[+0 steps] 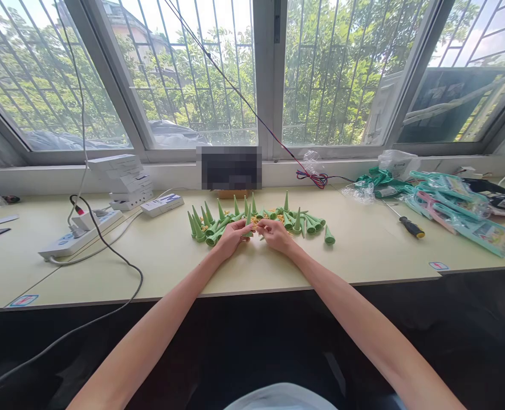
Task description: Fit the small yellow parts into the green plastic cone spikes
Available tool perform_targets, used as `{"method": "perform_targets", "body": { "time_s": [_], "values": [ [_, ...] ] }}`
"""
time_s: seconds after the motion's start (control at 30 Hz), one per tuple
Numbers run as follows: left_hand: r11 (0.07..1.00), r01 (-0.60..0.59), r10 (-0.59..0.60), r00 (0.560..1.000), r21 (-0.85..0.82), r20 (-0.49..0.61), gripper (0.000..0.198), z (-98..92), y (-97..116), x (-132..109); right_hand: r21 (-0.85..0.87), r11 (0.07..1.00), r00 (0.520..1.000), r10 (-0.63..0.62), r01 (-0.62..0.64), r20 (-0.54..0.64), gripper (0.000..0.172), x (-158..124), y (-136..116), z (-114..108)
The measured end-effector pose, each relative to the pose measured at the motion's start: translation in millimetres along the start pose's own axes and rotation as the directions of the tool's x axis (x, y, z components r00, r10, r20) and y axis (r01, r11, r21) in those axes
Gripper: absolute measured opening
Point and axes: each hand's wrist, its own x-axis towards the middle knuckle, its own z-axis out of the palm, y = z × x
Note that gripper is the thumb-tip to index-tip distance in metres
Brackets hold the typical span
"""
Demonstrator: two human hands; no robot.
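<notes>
My left hand [233, 238] is closed around a green cone [248, 215], which points up between thumb and fingers. Beside it, almost touching, my right hand [275, 235] is pinched shut at the cone's right side; whatever its fingertips hold is too small to make out. Around both hands lie many green cones, some upright like the one at the left [199, 232], others on their sides. Small yellow pieces [280, 218] are scattered among them, partly hidden by the hands. One single cone [329, 235] stands a little apart on the right.
A power strip [81, 233] with cables sits at left, near stacked white boxes [122, 179]. A screwdriver [411, 227] and teal plastic-wrapped packages [483, 228] lie at right. Behind the cones is a pixelated dark block [231, 169]. The table's front edge [252, 293] runs below my forearms.
</notes>
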Motion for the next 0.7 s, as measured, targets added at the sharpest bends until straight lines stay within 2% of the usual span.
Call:
{"method": "perform_targets", "body": {
  "time_s": [0.17,0.3,0.5,0.7],
  "values": [
    [0.998,-0.039,0.040,0.999,0.040,-0.016,0.035,-1.1,-3.1,2.0,0.003,1.000,0.999,0.026,-0.026,-0.036,0.020,0.4,-1.1,1.7],
    [0.974,-0.113,0.121,0.992,0.197,-0.025,0.038,-1.1,-5.7,3.0,-0.060,0.998,0.997,-0.012,0.008,-0.071,0.018,-0.4,1.4,3.1],
    [0.852,-0.238,0.278,0.961,0.466,-0.017,0.036,-2.8,-5.8,4.4,-0.107,0.994,0.996,-0.023,0.014,-0.085,0.017,-2.3,3.4,2.2],
    [0.755,-0.276,0.349,0.937,0.594,-0.008,0.031,-6.7,-13.3,9.4,-0.119,0.993,0.999,-0.020,0.014,-0.049,0.021,-2.9,0.0,1.4]
  ]
}}
